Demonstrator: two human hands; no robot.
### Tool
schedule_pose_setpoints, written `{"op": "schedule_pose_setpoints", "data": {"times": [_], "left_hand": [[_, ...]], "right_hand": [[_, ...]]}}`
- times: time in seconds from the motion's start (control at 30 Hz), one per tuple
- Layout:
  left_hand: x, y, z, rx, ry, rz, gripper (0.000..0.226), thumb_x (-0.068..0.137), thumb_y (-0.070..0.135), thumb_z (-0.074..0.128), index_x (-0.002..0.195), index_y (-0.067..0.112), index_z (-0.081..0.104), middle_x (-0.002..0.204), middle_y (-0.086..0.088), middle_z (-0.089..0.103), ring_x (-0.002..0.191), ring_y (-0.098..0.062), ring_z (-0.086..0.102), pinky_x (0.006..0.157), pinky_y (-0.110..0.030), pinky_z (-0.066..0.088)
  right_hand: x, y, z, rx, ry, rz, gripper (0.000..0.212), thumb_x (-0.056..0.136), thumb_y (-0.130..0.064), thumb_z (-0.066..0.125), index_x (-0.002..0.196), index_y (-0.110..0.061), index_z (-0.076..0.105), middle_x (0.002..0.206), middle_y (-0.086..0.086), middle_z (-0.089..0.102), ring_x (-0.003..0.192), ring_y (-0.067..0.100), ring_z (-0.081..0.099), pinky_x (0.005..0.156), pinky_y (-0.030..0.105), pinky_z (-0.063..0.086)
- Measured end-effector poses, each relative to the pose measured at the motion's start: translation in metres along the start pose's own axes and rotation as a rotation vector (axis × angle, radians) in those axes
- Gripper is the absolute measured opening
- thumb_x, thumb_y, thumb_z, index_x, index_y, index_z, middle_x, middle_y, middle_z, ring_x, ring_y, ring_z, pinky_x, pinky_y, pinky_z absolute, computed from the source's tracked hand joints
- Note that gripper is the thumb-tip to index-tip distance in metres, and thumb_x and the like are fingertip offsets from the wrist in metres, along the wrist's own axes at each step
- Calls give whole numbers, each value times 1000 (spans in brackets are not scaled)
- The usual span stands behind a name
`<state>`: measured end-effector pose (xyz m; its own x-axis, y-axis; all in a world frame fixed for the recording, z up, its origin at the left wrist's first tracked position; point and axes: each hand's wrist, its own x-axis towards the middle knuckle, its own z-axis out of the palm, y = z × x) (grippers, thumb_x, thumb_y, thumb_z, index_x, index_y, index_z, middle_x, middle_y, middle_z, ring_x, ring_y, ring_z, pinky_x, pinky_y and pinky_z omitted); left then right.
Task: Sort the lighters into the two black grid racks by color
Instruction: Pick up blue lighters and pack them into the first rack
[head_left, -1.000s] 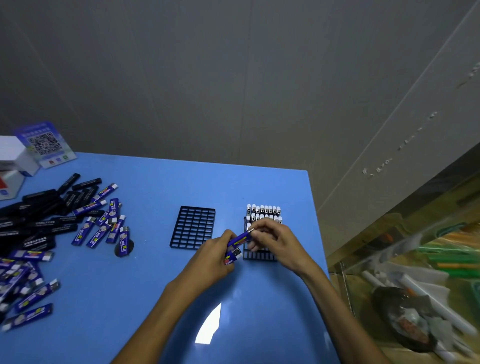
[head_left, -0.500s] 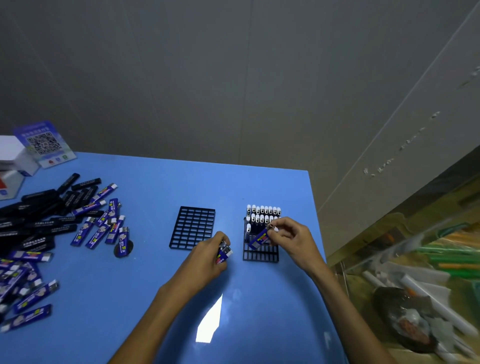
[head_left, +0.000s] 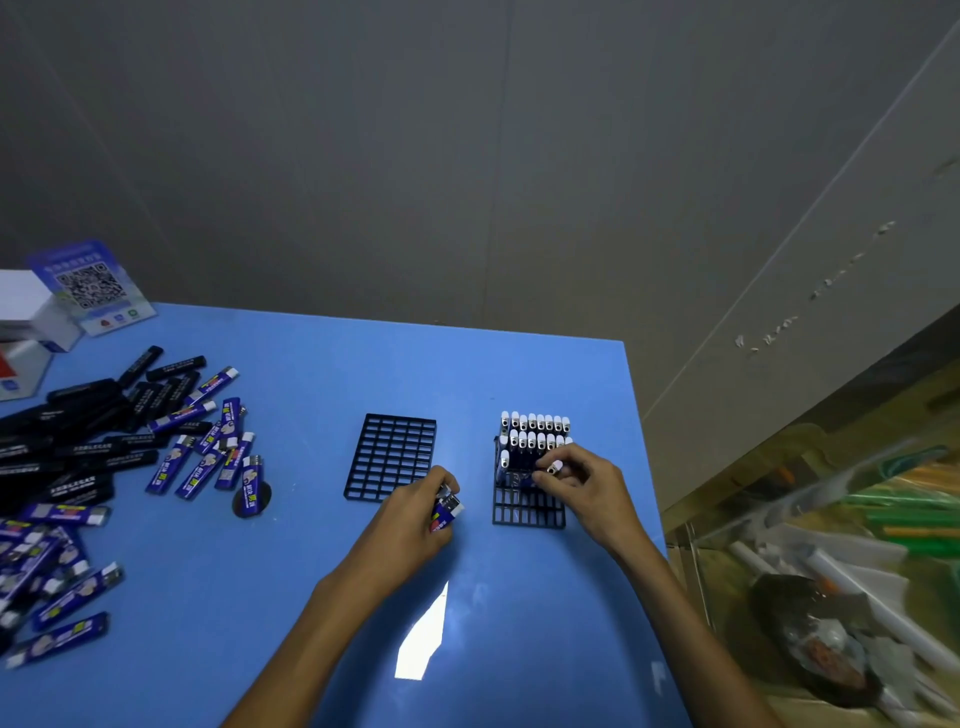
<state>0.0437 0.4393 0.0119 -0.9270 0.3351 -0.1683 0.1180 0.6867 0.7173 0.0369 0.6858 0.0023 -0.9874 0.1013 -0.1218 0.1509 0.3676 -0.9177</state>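
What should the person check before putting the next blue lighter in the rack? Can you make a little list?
1. Right hand pinches a blue lighter with a white cap over the right black plastic grid rack: ok.
2. Whether that lighter sits fully in its slot: cannot tell.
3. Empty slots left in the near rows of that rack: ok.
4. Left hand holds more blue lighters ready: ok.
5. Only blue lighters in that rack: ok, as far as visible.
6. Left black grid rack holds black lighters: not ok, it holds none.
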Motion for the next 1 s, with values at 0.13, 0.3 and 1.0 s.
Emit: {"op": "schedule_pose_setpoints", "data": {"times": [0.13,0.3,1.0], "left_hand": [[1,-1,0,9,-2,5,34,80,3,63,105,23,52,83,7,58,70,-4,54,63,-17,44],[3,-1,0,17,-9,8,34,80,3,64,105,24,51,85,6,58,71,-6,54,64,-21,48],[4,-1,-1,24,-20,-10,35,82,6,64,108,25,50,88,7,58,75,-7,55,66,-22,50]], "right_hand": [[4,7,4,-166,16,-60,16,84,-15,73,88,-29,69,70,7,61,63,10,55,62,16,45],[8,9,11,-245,-31,-72,21,87,-16,70,102,-29,66,75,13,62,74,20,60,69,27,48],[12,11,29,-180,76,-113,24,81,-7,76,103,-13,69,79,5,65,74,17,61,74,24,53]]}}
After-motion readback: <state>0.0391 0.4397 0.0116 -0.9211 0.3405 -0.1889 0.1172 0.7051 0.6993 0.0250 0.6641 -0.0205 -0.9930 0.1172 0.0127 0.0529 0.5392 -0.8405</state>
